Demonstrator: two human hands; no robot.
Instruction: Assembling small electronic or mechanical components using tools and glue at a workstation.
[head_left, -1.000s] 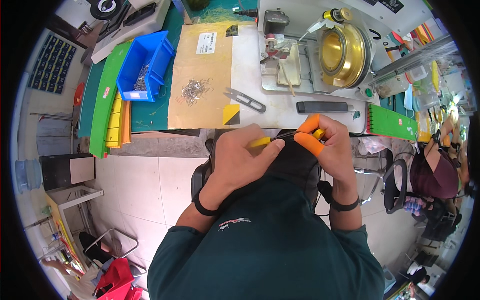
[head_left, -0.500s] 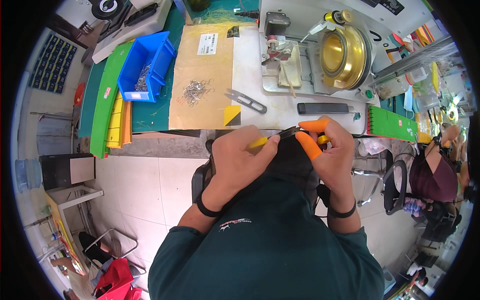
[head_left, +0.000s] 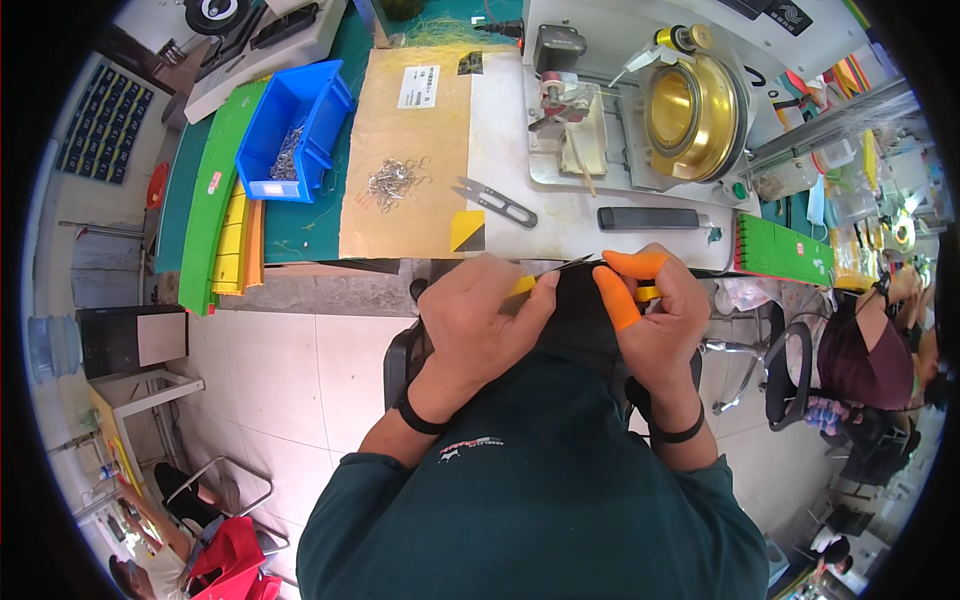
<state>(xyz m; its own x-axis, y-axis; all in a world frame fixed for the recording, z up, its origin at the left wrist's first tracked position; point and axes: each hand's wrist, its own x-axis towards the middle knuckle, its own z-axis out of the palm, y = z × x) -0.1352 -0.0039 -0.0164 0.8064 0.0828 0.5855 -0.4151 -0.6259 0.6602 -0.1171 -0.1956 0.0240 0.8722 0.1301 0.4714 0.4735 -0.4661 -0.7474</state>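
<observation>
My left hand (head_left: 480,315) is closed around a thin, pointed metal tool (head_left: 574,263) that looks like tweezers; yellow shows at its fingers. The tool's tip points right, toward my right hand (head_left: 660,315). Orange finger covers sit on the right thumb and forefinger, which are pinched together, with yellow behind them. Whatever lies between those fingertips is too small to make out. Both hands are just off the table's front edge, above my lap. Beyond them, a heap of small metal hooks (head_left: 393,182) rests on a cardboard sheet (head_left: 405,125), beside thread snips (head_left: 497,203).
A blue bin (head_left: 325,110) of small metal parts stands left, by green and yellow strips (head_left: 222,170). A machine with a gold wheel (head_left: 690,120) is at the back right. A dark-handled tool (head_left: 650,218) lies before it, near a green block (head_left: 785,248). Other people sit at both sides.
The gap between my hands has widened slightly. The metal tool's tip has drawn back from the right fingertips and shows more slender. My right hand has shifted a little to the right.
</observation>
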